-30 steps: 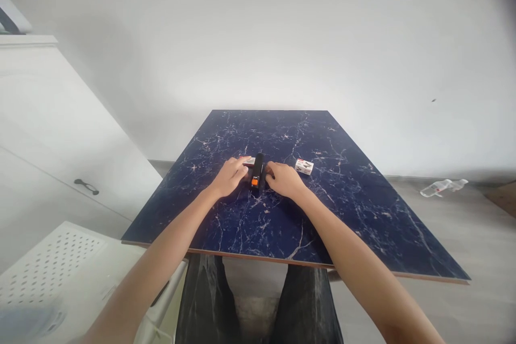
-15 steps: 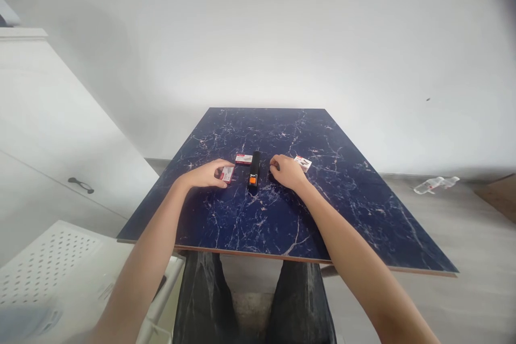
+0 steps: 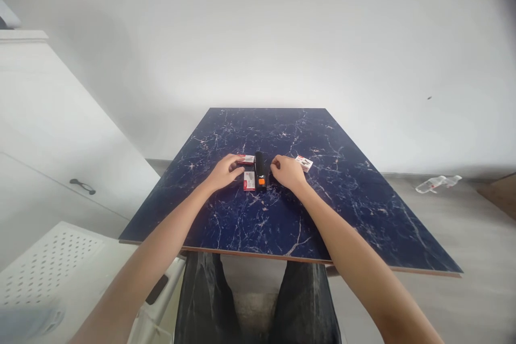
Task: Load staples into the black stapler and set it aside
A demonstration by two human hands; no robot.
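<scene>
A black stapler (image 3: 259, 166) with an orange patch at its near end lies lengthwise on the table. Against its left side are two small red-and-white boxes: a far box (image 3: 246, 159) and a near box (image 3: 249, 181). My left hand (image 3: 226, 172) is at the far box, its fingertips over the left end and the thumb apart, just above the near box. To the right of the stapler rests my right hand (image 3: 288, 172), fingers curled in, with nothing visible in them. Behind its knuckles lies another small white-and-red box (image 3: 303, 163), partly covered by the hand.
The dark blue marbled table (image 3: 266, 129) stands close to a white wall. At the left are a white cabinet (image 3: 48, 118) and a white perforated chair (image 3: 52, 263). Clear plastic bottles (image 3: 437, 184) lie on the floor at the right.
My left hand has let go of the near box, which now lies beside the stapler, and moved right to the far box. The stapler sits slightly further right. My right hand has stayed put.
</scene>
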